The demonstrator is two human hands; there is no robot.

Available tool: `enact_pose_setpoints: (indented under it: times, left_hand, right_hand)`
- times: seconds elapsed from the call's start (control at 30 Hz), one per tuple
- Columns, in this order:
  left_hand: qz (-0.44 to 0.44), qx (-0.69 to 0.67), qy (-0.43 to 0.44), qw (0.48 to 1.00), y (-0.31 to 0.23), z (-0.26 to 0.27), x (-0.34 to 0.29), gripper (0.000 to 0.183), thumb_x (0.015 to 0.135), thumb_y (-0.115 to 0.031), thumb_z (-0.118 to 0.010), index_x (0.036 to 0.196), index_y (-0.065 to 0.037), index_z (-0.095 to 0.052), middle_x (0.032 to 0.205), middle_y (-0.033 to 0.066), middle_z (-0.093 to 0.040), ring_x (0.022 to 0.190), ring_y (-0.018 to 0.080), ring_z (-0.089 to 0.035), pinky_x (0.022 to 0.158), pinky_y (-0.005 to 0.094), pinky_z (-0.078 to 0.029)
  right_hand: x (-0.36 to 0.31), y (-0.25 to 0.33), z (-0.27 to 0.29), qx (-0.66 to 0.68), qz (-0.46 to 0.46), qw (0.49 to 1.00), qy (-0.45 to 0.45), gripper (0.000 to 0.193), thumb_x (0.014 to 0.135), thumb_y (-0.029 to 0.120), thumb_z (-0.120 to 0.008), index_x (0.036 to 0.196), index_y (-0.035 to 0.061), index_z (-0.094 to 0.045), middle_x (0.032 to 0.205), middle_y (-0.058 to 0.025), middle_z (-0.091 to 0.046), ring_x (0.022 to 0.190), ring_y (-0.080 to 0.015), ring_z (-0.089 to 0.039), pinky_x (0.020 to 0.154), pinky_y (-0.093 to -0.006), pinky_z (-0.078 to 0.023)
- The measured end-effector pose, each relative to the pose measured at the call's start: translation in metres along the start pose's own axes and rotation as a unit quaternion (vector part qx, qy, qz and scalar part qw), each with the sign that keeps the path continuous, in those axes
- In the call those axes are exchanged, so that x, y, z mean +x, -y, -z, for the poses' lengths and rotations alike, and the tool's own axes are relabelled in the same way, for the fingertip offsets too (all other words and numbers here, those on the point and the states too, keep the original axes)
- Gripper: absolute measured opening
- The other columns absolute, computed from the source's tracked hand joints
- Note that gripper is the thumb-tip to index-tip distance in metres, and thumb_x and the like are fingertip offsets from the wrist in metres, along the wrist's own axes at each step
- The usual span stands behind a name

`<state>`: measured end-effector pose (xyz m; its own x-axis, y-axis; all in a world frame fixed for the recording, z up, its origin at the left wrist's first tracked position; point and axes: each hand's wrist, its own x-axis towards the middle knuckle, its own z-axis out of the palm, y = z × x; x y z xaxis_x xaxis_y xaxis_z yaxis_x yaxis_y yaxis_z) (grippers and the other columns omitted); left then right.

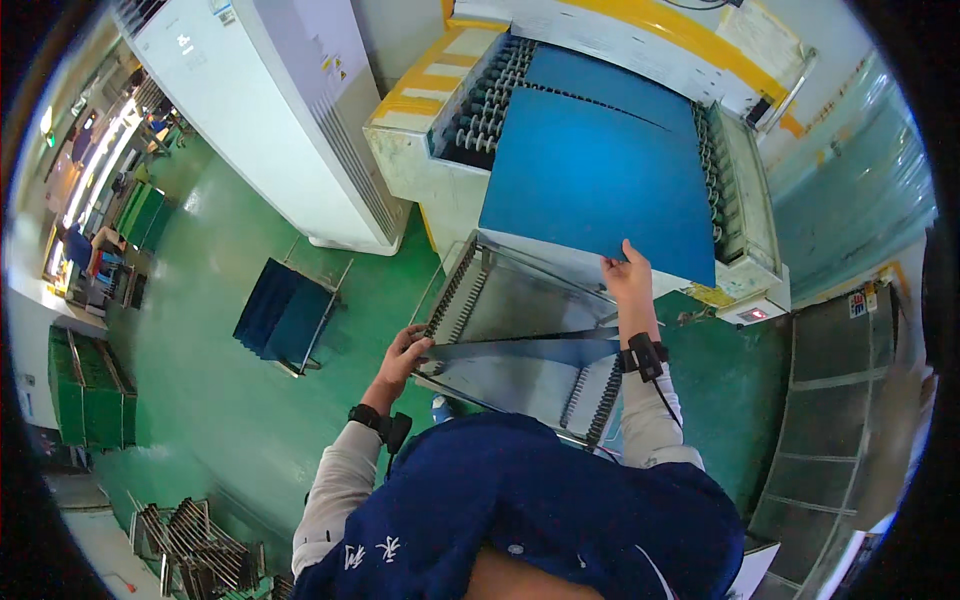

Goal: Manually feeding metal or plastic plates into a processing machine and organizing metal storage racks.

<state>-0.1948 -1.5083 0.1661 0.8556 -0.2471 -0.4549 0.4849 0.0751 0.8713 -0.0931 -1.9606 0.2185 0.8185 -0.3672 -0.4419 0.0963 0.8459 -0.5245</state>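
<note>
A large flat blue panel (600, 175) lies on the roller conveyor (480, 130) of a machine in front of me, its near edge jutting out over a metal rack (460, 285). My right hand (630, 280) is at that near edge, fingertips on the blue face; the rest of its grip is partly hidden. In the slotted rack below, a thin panel (520, 352) stands on edge. My left hand (402, 357) pinches its left end beside the rack's toothed side bar. Dark bands with small devices are strapped round both wrists.
Another blue panel (610, 85) lies farther back on the rollers. A tall white cabinet unit (270, 120) stands left of the machine. On the green floor are a rack of dark panels (290, 315) and stacked metal racks (195, 545). A grey metal structure (835, 400) rises at the right.
</note>
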Motion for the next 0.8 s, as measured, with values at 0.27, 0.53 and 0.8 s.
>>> enact_pose_setpoints:
  times: [0.27,0.53,0.8]
  left_hand:
    - [0.011,0.021,-0.012,1.0,-0.004,-0.002,0.0,0.06,0.089,-0.035,-0.066,0.138,-0.009,-0.044,0.124,0.0092,-0.057,0.113,0.02,-0.054,0.091,0.0362,-0.044]
    - [0.004,0.015,-0.013,1.0,-0.002,-0.001,0.003,0.061,0.088,-0.037,-0.066,0.137,-0.009,-0.045,0.122,0.0097,-0.058,0.111,0.0204,-0.055,0.09,0.035,-0.045]
    - [-0.007,0.009,-0.01,1.0,-0.006,-0.006,0.001,0.06,0.089,-0.037,-0.066,0.137,-0.009,-0.045,0.119,0.0086,-0.06,0.109,0.0198,-0.055,0.088,0.0342,-0.045]
  right_hand:
    - [-0.001,-0.001,-0.017,-0.015,-0.028,0.999,0.014,0.019,0.09,0.015,-0.066,0.103,0.0072,-0.054,0.099,-0.0087,-0.059,0.088,-0.0247,-0.055,0.08,-0.0405,-0.051]
    - [0.007,0.0,-0.021,-0.025,-0.024,0.999,0.024,0.017,0.09,0.017,-0.067,0.098,0.0057,-0.056,0.094,-0.009,-0.06,0.086,-0.0253,-0.056,0.077,-0.0401,-0.052]
    - [0.011,-0.001,-0.021,-0.05,-0.023,0.998,0.01,0.021,0.09,0.02,-0.068,0.096,0.0038,-0.056,0.089,-0.0113,-0.061,0.082,-0.0263,-0.057,0.073,-0.0397,-0.052]
